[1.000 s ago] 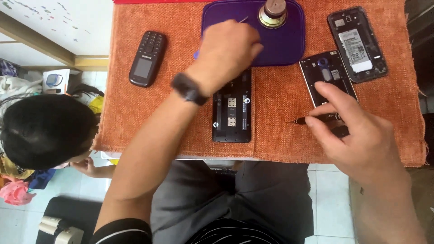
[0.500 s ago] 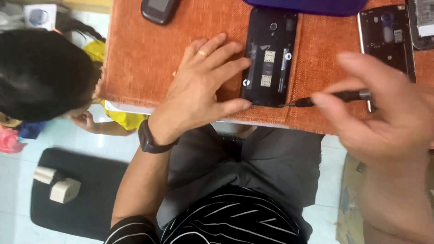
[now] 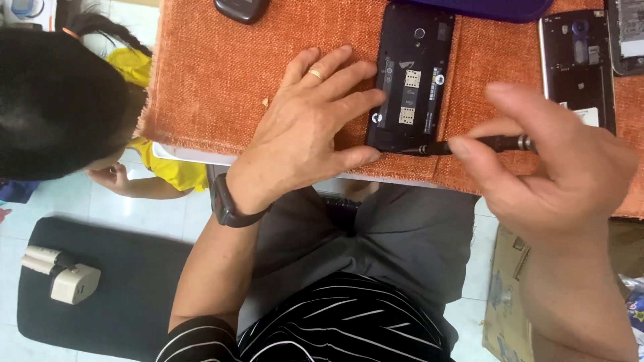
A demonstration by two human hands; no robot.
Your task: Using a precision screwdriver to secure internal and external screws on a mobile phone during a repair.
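A black phone with its back cover off (image 3: pixel 410 77) lies on an orange cloth (image 3: pixel 221 74) near the table's front edge. My left hand (image 3: pixel 312 127) lies flat on the cloth with its fingers spread, the fingertips and thumb pressing the phone's left edge. It wears a ring, and a black watch sits on the wrist. My right hand (image 3: pixel 550 161) holds a thin black screwdriver (image 3: pixel 469 145) pointing left, its tip at the phone's lower right corner.
A second opened phone (image 3: pixel 578 67) lies to the right, a purple tray's edge (image 3: pixel 483 8) above, a small dark handset (image 3: pixel 241 8) at top left. Another person's dark-haired head (image 3: pixel 60 100) is at the left, below table level. A white plug (image 3: pixel 64 276) rests on a black mat.
My left hand came down from the purple tray to settle flat against the phone. The right hand brought the screwdriver tip over to the phone's lower corner. The view shifted downward.
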